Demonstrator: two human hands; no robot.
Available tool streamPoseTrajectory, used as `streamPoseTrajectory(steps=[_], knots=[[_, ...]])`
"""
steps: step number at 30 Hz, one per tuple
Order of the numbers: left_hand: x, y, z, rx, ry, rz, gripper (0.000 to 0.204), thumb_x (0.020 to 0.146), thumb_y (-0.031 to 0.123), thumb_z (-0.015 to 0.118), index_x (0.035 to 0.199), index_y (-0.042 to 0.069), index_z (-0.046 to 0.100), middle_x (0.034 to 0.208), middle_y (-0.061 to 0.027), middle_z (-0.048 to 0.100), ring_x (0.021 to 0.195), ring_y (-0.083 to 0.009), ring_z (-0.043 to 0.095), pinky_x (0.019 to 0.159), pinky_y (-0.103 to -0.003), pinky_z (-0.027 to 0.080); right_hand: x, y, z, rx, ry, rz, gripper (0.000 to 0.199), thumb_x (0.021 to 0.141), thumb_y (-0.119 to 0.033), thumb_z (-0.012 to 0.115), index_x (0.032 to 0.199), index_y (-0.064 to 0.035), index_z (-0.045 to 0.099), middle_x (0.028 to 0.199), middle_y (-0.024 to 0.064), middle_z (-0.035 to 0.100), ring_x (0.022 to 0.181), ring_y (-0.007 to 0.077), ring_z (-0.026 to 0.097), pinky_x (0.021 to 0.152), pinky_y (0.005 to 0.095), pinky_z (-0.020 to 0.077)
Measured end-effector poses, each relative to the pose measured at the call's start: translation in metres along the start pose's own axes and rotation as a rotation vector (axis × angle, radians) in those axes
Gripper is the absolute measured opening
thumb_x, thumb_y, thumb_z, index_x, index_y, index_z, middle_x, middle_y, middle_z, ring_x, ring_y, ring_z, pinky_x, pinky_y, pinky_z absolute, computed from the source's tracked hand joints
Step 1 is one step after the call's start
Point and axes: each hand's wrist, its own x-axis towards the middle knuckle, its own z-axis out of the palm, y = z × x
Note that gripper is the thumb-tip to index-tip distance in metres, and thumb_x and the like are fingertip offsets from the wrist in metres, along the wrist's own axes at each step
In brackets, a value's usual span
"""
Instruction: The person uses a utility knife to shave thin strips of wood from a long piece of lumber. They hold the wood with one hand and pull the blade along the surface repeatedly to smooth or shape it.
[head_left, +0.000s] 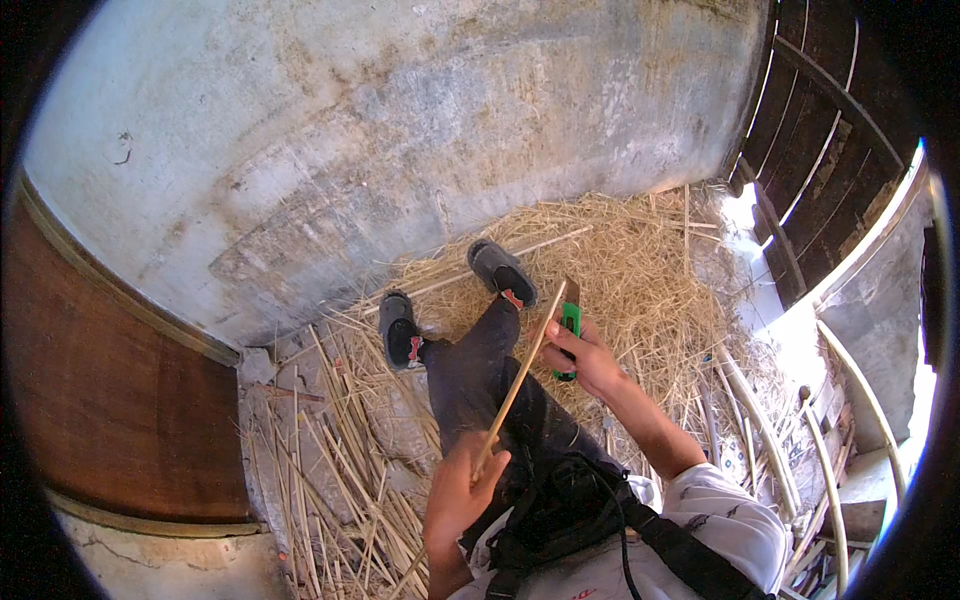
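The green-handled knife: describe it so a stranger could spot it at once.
Start at the straw pile below the grey wall. Over it, the right hand grips the knife against a long stick. Its bright green handle is the only green there.

Left hand [460, 490]: closed in a fist near the body, low in the scene, thumb side up, fingers curled round a thin stick.
Left forearm: short in view, rose from the lower edge, bare.
Right hand [588, 358]: farther out and to the right, fingers wrapped round a green-handled knife, knuckles turned up.
Right forearm: bare, ran from a white sleeve up and left to the hand, elbow bent.
Legs: stretched forward, dark trousers, feet far.
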Motion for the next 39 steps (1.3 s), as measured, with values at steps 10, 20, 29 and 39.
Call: streamPoseTrajectory(steps=[10,20,29,39], knots=[[0.000,-0.043,-0.010,-0.163,-0.131,-0.065,0.035,0.100,0.021,0.083,0.129,0.004,0.074,0.079,-0.0033,0.068,0.069,-0.0131,0.061,0.066,-0.032,0.050,-0.006,-0.005,-0.007,0.170,0.138,-0.063,0.031,0.109,-0.039,0.071,0.114,-0.0086,0.069,0.084,0.0040,0.070,0.057,0.0041,0.038,0.052,0.0252,0.0254],[-0.002,-0.009,-0.019,-0.052,-0.119,0.054,0.027,0.115,0.019,0.058,0.132,0.004,0.072,0.075,-0.0064,0.055,0.065,-0.0161,0.054,0.062,-0.036,0.045,0.001,-0.019,-0.018,-0.135,0.260,-0.170,0.035,0.114,-0.041,0.059,0.119,-0.0057,0.060,0.079,0.0003,0.055,0.054,0.0066,0.038,0.052,0.0250,0.0286],[0.011,0.009,-0.013,-0.032,-0.005,-0.074,0.022,0.116,0.014,0.052,0.122,0.002,0.069,0.077,-0.0118,0.059,0.066,-0.0219,0.057,0.064,-0.039,0.047,-0.044,0.014,0.012,-1.087,-0.096,-0.524,0.041,0.101,-0.042,0.077,0.122,-0.0071,0.072,0.093,0.0128,0.073,0.080,0.0336,0.075,0.070,0.0442,0.0587],[0.015,0.021,-0.003,0.002,0.044,-0.067,0.021,0.114,0.011,0.050,0.119,-0.002,0.065,0.099,-0.0244,0.074,0.094,-0.0501,0.072,0.079,-0.051,0.055,-0.050,0.005,0.029,-1.237,-0.131,-0.613,0.034,0.094,-0.040,0.083,0.114,-0.0123,0.079,0.087,0.0078,0.074,0.070,0.0313,0.074,0.060,0.0429,0.0595]])
